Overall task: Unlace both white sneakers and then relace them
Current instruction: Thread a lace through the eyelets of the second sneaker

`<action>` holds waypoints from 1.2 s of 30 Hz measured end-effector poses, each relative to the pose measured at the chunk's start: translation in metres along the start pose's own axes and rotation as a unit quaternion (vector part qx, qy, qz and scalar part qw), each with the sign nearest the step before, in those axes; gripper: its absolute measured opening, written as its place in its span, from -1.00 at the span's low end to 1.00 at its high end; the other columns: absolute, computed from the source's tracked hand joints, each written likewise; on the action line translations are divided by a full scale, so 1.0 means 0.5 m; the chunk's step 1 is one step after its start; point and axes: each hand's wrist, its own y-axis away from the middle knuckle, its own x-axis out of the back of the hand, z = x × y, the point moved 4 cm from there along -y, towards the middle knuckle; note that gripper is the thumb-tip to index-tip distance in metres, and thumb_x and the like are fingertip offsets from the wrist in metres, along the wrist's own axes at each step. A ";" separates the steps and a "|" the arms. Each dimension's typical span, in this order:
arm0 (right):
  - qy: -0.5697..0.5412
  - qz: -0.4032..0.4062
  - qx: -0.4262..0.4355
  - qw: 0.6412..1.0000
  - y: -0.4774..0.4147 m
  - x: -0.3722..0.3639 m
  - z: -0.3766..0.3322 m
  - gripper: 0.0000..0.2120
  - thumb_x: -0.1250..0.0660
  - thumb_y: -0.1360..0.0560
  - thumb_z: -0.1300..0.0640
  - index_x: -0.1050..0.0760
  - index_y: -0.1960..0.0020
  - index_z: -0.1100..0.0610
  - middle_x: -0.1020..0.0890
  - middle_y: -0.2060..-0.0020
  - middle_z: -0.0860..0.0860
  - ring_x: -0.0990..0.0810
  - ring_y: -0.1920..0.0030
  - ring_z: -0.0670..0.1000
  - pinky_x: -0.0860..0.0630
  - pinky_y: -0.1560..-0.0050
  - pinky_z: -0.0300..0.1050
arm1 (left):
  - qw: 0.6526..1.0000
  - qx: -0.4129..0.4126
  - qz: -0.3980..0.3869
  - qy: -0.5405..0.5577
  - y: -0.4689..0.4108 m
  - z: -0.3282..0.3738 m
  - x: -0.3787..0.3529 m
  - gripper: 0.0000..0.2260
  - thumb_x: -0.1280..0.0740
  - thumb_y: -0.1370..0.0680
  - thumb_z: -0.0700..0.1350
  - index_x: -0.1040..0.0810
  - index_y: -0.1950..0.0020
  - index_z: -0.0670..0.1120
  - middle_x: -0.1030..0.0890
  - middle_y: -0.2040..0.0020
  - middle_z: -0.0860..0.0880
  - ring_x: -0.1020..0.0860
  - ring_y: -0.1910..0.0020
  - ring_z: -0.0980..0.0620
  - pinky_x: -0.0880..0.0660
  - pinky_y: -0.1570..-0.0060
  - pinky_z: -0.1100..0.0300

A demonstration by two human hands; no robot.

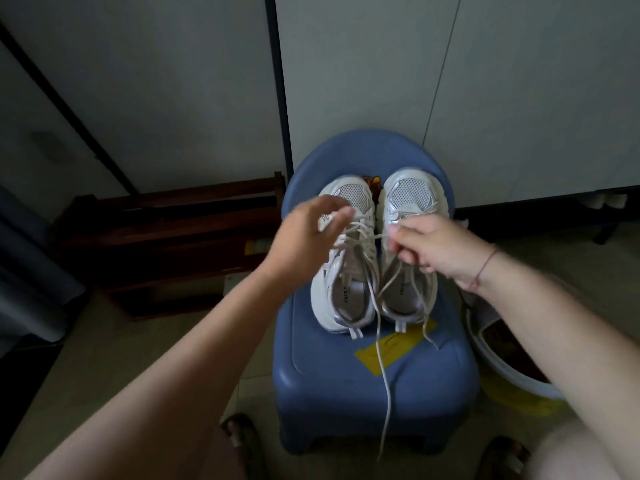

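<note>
Pair of white sneakers sat on blue chair mid-frame, left hand blurred, loose fingers covering one toe, right hand pinched a shoelace, wooden rack at left, bucket lower right.

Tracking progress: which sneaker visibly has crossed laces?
The sneaker under the left hand; crossed laces show there, while the right hand covers eyelets on the other sneaker.

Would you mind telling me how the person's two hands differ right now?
The left hand is spread and blurred, gripping nothing visible; the right hand pinches shoelace strands. The right wrist wears a red string; the left wrist is bare. Both hover above the white sneakers.
</note>
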 end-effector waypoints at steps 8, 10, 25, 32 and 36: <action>0.028 -0.036 0.002 0.999 0.002 -0.016 -0.020 -0.70 -0.13 -0.62 0.19 -0.45 0.26 0.15 -0.38 0.50 -0.06 -0.26 0.50 -0.13 -0.20 0.54 -0.37 | 0.993 -0.014 -0.119 0.016 0.010 0.029 -0.042 -0.72 -0.25 -0.64 -0.11 -0.55 0.26 -0.10 -0.46 0.50 0.12 -0.40 0.47 0.25 -0.29 0.35 0.33; -0.013 -0.036 -0.014 0.999 0.002 0.008 -0.020 -0.69 -0.11 -0.63 0.15 -0.43 0.26 0.15 -0.36 0.50 -0.07 -0.23 0.52 -0.15 -0.16 0.57 -0.39 | 0.995 0.014 -0.095 0.016 -0.003 0.019 -0.016 -0.69 -0.26 -0.63 -0.10 -0.53 0.32 -0.04 -0.47 0.55 0.20 -0.39 0.52 0.26 -0.26 0.44 0.41; 0.107 0.101 0.091 0.985 -0.005 0.007 -0.029 -0.73 -0.36 -0.49 0.01 -0.61 0.32 0.12 -0.59 0.42 0.09 -0.45 0.38 -0.09 -0.36 0.27 -0.16 | 0.984 -0.010 -0.132 0.117 0.013 0.015 -0.036 -0.72 -0.21 -0.62 0.05 -0.54 -0.13 -0.13 -0.64 0.07 -0.01 -0.61 0.03 0.02 -0.53 -0.04 0.11; -0.061 0.141 0.007 0.988 -0.001 -0.016 -0.015 -0.61 -0.21 -0.59 0.01 -0.53 0.34 0.14 -0.50 0.55 -0.04 -0.40 0.54 -0.10 -0.34 0.49 -0.30 | 0.977 0.075 -0.099 0.176 0.018 -0.023 -0.054 -0.76 -0.18 -0.66 -0.17 -0.53 0.17 -0.14 -0.53 0.42 0.07 -0.42 0.50 0.21 -0.45 0.34 0.26; -0.334 0.045 -0.212 0.917 0.005 -0.104 0.042 -0.65 -0.10 -0.64 0.12 -0.49 0.19 0.27 -0.56 0.37 0.12 -0.55 0.39 0.02 -0.54 0.36 -0.15 | 0.978 0.110 -0.089 0.151 0.014 -0.068 -0.046 -0.74 -0.15 -0.67 -0.14 -0.55 0.15 -0.10 -0.65 0.11 0.01 -0.51 0.37 0.22 -0.51 0.30 0.18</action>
